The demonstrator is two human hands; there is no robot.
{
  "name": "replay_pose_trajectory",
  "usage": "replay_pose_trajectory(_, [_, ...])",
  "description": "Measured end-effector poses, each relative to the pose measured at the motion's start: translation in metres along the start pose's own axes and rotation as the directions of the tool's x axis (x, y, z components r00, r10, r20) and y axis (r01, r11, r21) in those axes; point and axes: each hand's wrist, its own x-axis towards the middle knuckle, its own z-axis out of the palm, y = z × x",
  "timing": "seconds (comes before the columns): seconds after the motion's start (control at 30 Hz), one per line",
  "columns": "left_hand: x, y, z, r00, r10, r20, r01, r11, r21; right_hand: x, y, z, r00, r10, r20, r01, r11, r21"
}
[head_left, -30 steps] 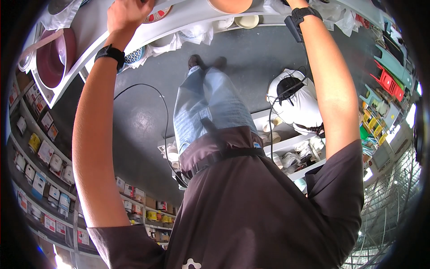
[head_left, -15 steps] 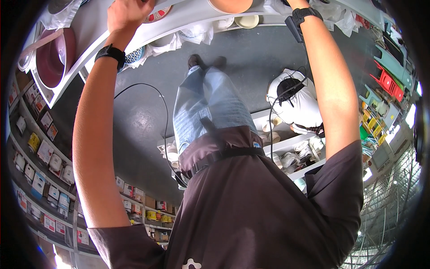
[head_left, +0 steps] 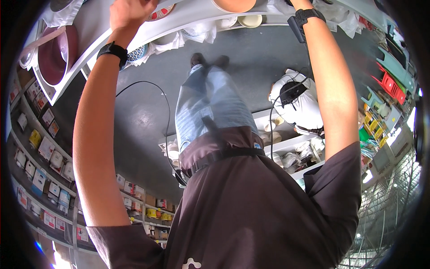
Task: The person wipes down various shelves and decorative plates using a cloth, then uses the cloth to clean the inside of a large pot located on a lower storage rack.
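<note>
My left hand (head_left: 127, 14) reaches over the upper white shelf (head_left: 192, 12) at the top edge. Its fingers look curled, but the tips are cut off, so what they hold is hidden. Just right of it lies a red-and-white patterned round dish (head_left: 160, 13). Farther right an orange-tan round dish (head_left: 235, 4) sits between my two hands. Only the base of my right hand (head_left: 301, 4) shows; its fingers lie mostly outside the picture. White plastic wrapping (head_left: 280, 6) is beside it. Both wrists wear black straps.
A plum-coloured bowl (head_left: 56, 56) stands at the shelf's left end. Below are a blue-patterned container (head_left: 137, 54) and a pale yellow bowl (head_left: 250, 20). A person in white (head_left: 298, 103) bends by a low shelf behind me. Black cables (head_left: 166, 107) hang beside me. Boxed-goods shelves (head_left: 49, 179) line the left.
The view has shifted slightly, so the shelf and floor sit a little differently. My left hand has moved slightly right and up in the picture. The person in white has shifted a little.
</note>
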Motion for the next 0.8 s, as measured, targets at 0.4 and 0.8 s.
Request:
replay_pose_trajectory(0.4, [-0.005,-0.009,-0.007,0.990,-0.005,0.143,-0.010,0.995,0.103,-0.009,-0.019,-0.008,0.992,0.125,0.009,-0.125,0.992,-0.016])
replay_pose_trajectory(0.8, [0.005,-0.021,0.002,0.978,0.178,0.108,-0.187,0.979,0.083,-0.027,0.001,0.006,0.985,-0.173,-0.026,0.145,0.889,-0.434])
